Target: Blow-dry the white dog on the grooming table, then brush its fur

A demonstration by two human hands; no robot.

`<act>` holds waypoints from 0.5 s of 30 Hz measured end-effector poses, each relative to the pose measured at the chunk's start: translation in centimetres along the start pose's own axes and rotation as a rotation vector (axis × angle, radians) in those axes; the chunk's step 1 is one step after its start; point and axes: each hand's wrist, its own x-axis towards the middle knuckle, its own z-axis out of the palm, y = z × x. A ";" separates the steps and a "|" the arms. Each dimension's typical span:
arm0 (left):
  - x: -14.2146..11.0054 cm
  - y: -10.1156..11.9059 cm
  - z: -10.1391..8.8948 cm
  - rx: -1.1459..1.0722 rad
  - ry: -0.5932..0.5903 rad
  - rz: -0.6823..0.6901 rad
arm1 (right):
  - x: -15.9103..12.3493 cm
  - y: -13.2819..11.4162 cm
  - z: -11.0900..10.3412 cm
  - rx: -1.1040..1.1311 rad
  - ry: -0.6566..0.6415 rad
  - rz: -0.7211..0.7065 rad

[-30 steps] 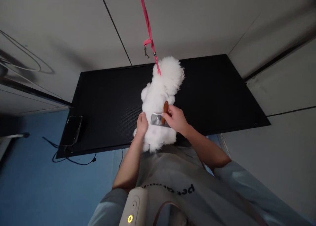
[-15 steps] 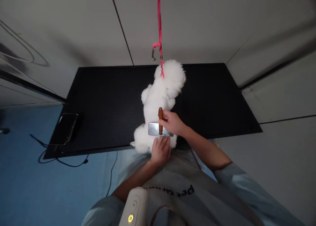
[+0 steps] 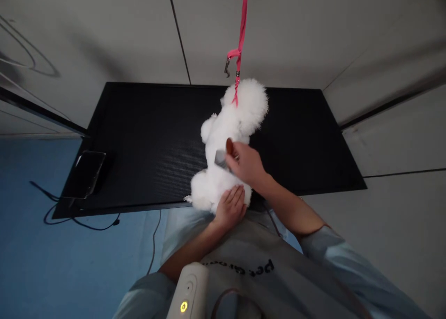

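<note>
A fluffy white dog [image 3: 202,189] is on the black table, its round head toward the far edge. My right hand [image 3: 248,164] is closed around the wooden handle of a slicker brush [image 3: 220,158], holding it above the dog's back. The brush is tilted and slightly blurred, so I cannot tell whether its pins touch the coat. My left hand [image 3: 230,206] lies flat on the dog's rump, fingers stretched out. A pink leash [image 3: 243,26] runs down to the dog's neck, with a metal clip [image 3: 227,68] dangling from it.
The black table [image 3: 146,137] stands against a pale wall. A dark glossy device [image 3: 85,175] sits at its left end, and black cables [image 3: 94,227] hang below that corner. Close to my body is a white device [image 3: 190,289] with a lit yellow button, before my grey apron [image 3: 265,249].
My right hand has lifted and tilted the slicker brush, moving it up the dog's back away from my left hand. The left hand stays on the rump. The view has shifted slightly.
</note>
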 end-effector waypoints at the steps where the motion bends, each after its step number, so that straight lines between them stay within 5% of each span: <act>1: 0.0 0.0 0.0 -0.005 -0.024 0.003 | -0.2 0.0 0.2 0.015 -0.099 -0.029; 4: 0.0 0.0 -0.1 -0.014 -0.039 0.013 | -0.1 0.2 0.4 0.007 -0.250 -0.009; 8: 0.4 -0.2 -0.8 -0.104 0.048 0.050 | 0.1 0.6 -0.4 -0.050 0.100 0.080; 13: -0.4 -1.1 -1.6 -0.354 0.049 0.298 | 0.3 1.8 -0.6 0.087 -0.208 -0.004; 15: -1.4 -1.8 -1.9 -0.432 0.048 0.328 | 1.0 2.6 -1.0 0.090 -0.027 0.102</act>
